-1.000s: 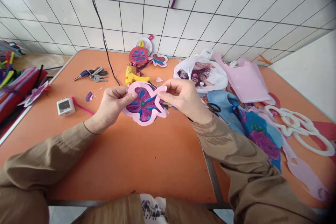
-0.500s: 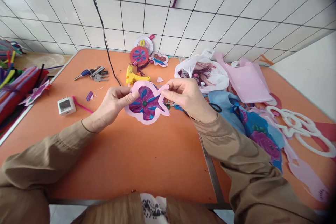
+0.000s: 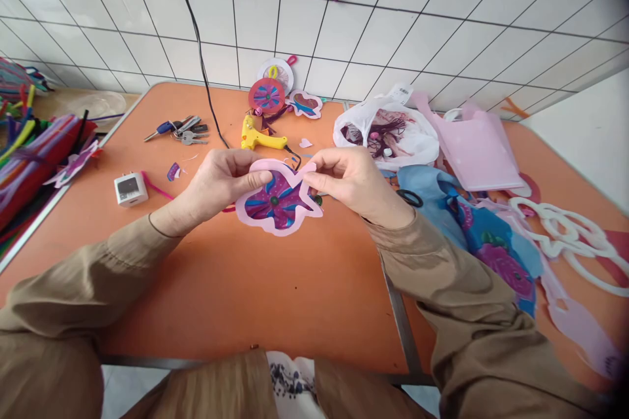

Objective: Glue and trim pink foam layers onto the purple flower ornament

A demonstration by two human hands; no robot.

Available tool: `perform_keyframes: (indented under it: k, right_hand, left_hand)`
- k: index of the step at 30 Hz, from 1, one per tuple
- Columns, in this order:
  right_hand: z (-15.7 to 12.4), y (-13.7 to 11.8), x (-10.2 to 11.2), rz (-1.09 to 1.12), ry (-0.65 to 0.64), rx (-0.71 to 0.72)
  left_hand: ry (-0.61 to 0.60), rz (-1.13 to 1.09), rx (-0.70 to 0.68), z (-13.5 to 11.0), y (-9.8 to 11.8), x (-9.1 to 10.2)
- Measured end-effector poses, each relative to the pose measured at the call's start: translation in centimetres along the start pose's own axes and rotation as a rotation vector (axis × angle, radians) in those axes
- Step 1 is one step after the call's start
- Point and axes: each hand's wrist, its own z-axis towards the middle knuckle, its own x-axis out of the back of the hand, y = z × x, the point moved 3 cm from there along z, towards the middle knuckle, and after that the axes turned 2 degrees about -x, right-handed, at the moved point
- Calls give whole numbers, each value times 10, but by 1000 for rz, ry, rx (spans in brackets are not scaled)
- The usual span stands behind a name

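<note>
Between my two hands is a fish-shaped craft piece [image 3: 271, 222], with a pink border around a purple and blue flower pattern that has a dark green dot at its middle. My left hand [image 3: 216, 186] pinches its upper left edge, thumb lying on the front. With thumb and fingers, my right hand [image 3: 346, 182] grips the tail's upper tip on the right. The piece is held above the orange table [image 3: 255, 301]. Just behind it lies a yellow hot glue gun [image 3: 260, 136], and a small pink paper heart [image 3: 305, 143] is near my right fingers.
Keys [image 3: 181, 129] and a white charger cube [image 3: 130, 189] lie left. Finished round ornaments [image 3: 266, 95] lean at the tiled wall. A white plastic bag [image 3: 417, 137], pink foam sheets [image 3: 484, 150], blue patterned fabric [image 3: 496, 242] and white cut-out rings [image 3: 565, 222] crowd the right.
Both hands keep their grip on the fish-shaped piece. My left thumb reaches slightly further over its front. The whole view has shifted a little, with the table items appearing further right.
</note>
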Motion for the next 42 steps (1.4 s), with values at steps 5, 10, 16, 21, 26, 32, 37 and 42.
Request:
perform_keyframes:
  k: [5, 10, 16, 21, 26, 32, 37, 42]
  right_hand:
    - [-1, -1, 0, -16, -5, 11]
    - [0, -1, 0, 20, -17, -11]
    - [1, 0, -1, 103, -72, -88]
    - [1, 1, -3, 40, -60, -53]
    - [0, 5, -3, 61, -42, -53]
    - [0, 6, -3, 68, -54, -85]
    - [1, 8, -3, 70, -56, -89]
    - [2, 9, -3, 66, -72, -67]
  left_hand:
    - [15, -25, 61, -2, -1, -3]
    - [15, -38, 92, -2, -3, -2]
    - [-3, -111, 81, -1, -3, -3]
    - [-33, -135, 104, -2, -1, -6]
    - [-65, -176, 91, -1, -3, -6]
    - [-127, -183, 139, 4, -9, -4]
    - [-130, -176, 180, 5, -10, -4]
    - [-77, -126, 177, 3, -10, -3]
